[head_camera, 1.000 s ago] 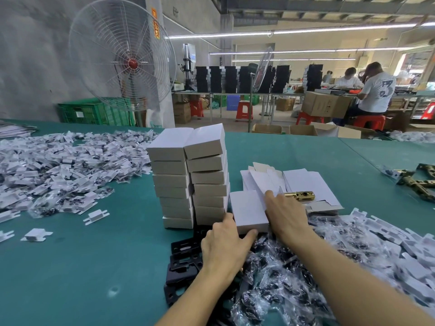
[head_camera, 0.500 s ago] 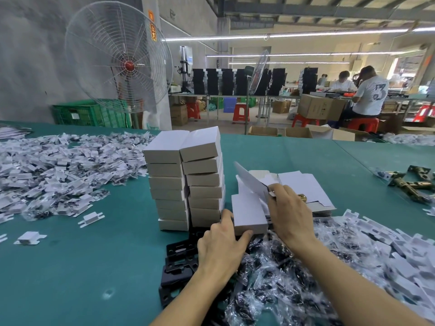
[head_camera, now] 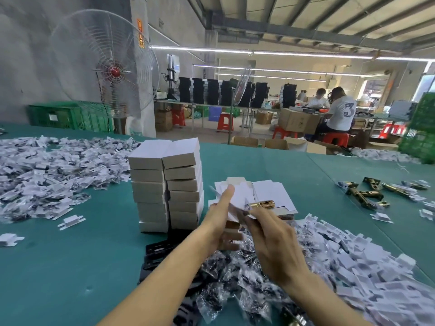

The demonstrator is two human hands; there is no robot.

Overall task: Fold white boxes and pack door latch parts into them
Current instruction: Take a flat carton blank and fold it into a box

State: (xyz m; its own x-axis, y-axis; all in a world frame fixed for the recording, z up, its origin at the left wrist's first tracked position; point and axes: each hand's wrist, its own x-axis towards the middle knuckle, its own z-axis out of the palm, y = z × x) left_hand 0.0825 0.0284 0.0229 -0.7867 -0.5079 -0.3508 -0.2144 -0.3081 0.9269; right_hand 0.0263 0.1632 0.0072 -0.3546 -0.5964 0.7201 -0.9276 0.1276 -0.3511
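Down at the near edge of the green tabletop (head_camera: 70,267), both hands come out blurred. The left hand (head_camera: 217,220) grips a white box (head_camera: 235,209) held up off the surface, with the thumb raised along its face and the fingers (head_camera: 231,236) curled underneath. How far the box is folded is lost in the blur. The right hand (head_camera: 275,245) shows only its back, its fingers reaching to the box's near edge. I cannot tell whether they pinch it or merely touch.

Just behind, a brass latch (head_camera: 262,204) lies on a pile of flat blanks (head_camera: 270,192), partly hidden by the hands. Two stacks of folded boxes (head_camera: 164,184) stand side by side to the left. Black plates (head_camera: 156,252) peek from under the left forearm, beside a heap of bagged parts (head_camera: 235,285) cut off by the bottom edge. White plastic pieces (head_camera: 353,262) spread to the right, a loose white heap (head_camera: 58,170) lies to the left, and spare latches (head_camera: 367,191) sit far right.

Beyond stand a big fan (head_camera: 106,69), a green crate (head_camera: 68,116) and seated workers (head_camera: 339,111) on red stools (head_camera: 335,138).
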